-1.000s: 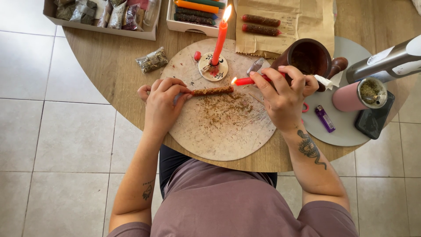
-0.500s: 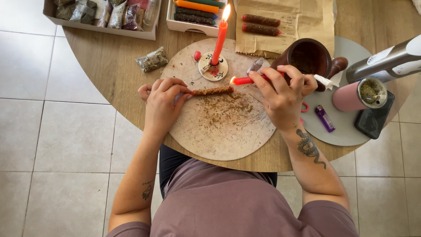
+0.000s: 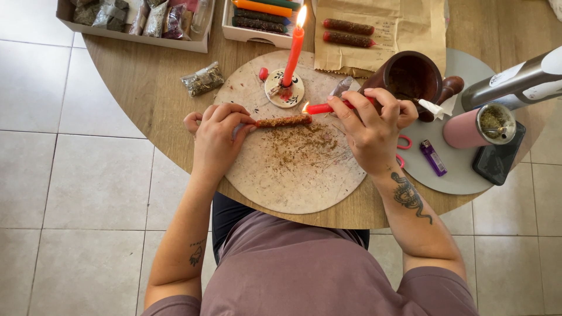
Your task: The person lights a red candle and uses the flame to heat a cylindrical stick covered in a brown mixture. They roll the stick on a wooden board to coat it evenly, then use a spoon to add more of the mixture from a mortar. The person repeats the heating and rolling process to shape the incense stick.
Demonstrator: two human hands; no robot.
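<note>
Herb-coated candle on board, mortar right

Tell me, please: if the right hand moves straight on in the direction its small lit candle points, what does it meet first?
The right hand points its small lit red candle leftward. Its flame would first meet the herb-coated candle that the left hand holds; they look almost touching, though depth is unclear.

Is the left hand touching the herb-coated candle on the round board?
Touching. The head view shows the left hand with its fingertips pinching the left end of the herb-coated candle, no gap visible.
</note>
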